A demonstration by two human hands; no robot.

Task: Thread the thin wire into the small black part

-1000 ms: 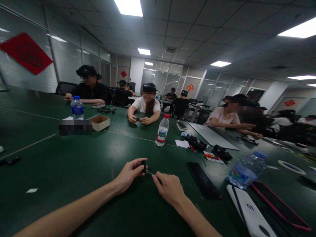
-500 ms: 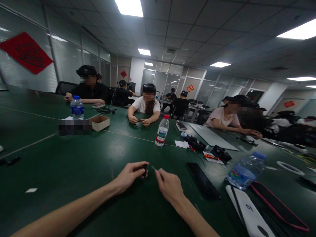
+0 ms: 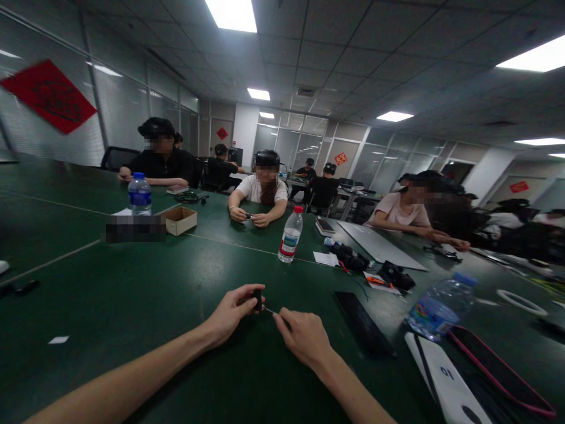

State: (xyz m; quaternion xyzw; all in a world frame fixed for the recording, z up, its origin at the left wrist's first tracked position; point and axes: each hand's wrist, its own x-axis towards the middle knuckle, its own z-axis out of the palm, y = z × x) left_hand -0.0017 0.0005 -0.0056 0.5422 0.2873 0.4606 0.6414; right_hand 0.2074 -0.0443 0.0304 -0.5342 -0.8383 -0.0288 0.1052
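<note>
A: What is in the left hand (image 3: 232, 315)?

B: A small black block (image 3: 257, 300). The fingers and thumb are clamped on it, and it stands roughly upright in the grip, over the near part of the green desk (image 3: 176, 294).

A: And the right hand (image 3: 304, 338)?

B: Closed on a thin tool (image 3: 269, 311), thumb and forefinger pinching it. The tip points left at the block's lower edge.

A: Touching?

B: I cannot tell; the tip is too small there. The 2 hands are close but apart, with the tool spanning the gap.

A: What lies around them?

B: A dark slab (image 3: 364, 323) lies flat to the right of the right hand. Past it, a blue-capped bottle (image 3: 441, 309) leans to the right beside a white case (image 3: 445, 371) and a pink-edged case (image 3: 503, 368).

A: Farther out?

B: A red-capped bottle (image 3: 290, 238) stands upright beyond the hands. An open box (image 3: 180, 222) sits to its left, and across the desk 1 person in white (image 3: 265, 188) holds something small.
</note>
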